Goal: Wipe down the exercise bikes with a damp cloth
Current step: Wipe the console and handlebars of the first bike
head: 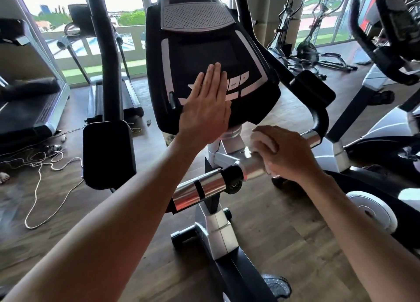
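An exercise bike stands right in front of me with a black console point(204, 58) tilted toward me. My left hand point(205, 106) lies flat with straight fingers on the console's lower button panel. Below it runs the silver handlebar point(206, 188). My right hand point(286, 152) curls around a white cloth point(264, 138) and presses it onto the right part of that bar, near the black curved grip point(319, 117). Most of the cloth is hidden under my fingers.
A black padded arm rest point(109, 153) stands at the left. Treadmills point(29, 110) sit further left, with loose white cord point(45, 165) on the wooden floor. Another bike point(386, 74) is at the right, ellipticals point(306, 49) by the windows. My shoe point(277, 285) is beside the bike's base.
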`<control>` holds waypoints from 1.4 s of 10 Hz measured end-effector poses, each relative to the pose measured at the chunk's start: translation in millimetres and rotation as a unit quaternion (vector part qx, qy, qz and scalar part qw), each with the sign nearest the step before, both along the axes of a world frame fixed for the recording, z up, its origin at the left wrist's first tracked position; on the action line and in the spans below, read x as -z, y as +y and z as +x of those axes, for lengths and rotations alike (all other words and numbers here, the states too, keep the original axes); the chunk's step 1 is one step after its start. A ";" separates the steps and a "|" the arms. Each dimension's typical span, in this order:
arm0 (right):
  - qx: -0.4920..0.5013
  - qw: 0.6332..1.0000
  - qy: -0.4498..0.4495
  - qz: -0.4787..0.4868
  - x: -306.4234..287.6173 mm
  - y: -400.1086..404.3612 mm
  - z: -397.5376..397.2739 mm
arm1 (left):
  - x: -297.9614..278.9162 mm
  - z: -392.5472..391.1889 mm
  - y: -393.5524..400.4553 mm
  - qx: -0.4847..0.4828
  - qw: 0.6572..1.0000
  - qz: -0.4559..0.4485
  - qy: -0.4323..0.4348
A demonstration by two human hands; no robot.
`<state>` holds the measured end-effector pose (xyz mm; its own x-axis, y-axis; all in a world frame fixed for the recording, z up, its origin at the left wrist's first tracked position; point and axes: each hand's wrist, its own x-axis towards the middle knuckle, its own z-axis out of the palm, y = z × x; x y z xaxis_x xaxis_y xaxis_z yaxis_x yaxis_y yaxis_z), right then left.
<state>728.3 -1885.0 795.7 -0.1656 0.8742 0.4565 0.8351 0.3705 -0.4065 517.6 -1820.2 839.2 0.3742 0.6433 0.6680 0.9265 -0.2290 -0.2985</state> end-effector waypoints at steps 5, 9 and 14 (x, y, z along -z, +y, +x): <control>0.005 0.981 -0.151 -0.119 -15.9 11.4 -54.6 | 0.6 -0.1 0.3 -0.010 1.000 -0.007 0.008; -0.003 0.980 -0.100 -0.170 -30.4 11.4 -57.3 | 0.8 -1.3 -0.2 -0.003 1.000 -0.008 0.002; -0.012 0.977 -0.181 -0.108 -23.2 6.4 -49.5 | -0.4 0.2 -2.0 -0.008 1.000 -0.016 0.000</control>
<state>678.8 -1878.6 818.9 -0.3032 0.9378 0.1693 0.9313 0.3292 -0.1560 517.8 -1822.2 839.6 0.3641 0.6703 0.6467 0.9300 -0.2239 -0.2916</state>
